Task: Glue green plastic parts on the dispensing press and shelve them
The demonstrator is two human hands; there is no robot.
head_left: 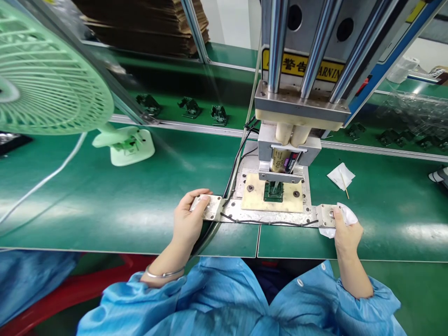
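Note:
My left hand (189, 218) is closed round the left metal button block (214, 208), its thumb on top. On the other side, my right hand (346, 233) grips the right button block (326, 216), thumb pressed on the button. A white wipe (347, 213) lies between my right hand and that block. Between the hands stands a press (303, 106) with a cartridge dispenser (281, 160) at its lower end. Its lower plate sits over a small dark green part (273, 192) in a cream fixture plate (254, 201). The dispenser partly hides that part.
A light green fan (52, 79) stands at the left. Small dark green parts (189, 108) sit along the back conveyor. A folded white wipe (340, 178) and a thin stick (345, 187) lie to the right. Black cables (234, 172) run beside the press.

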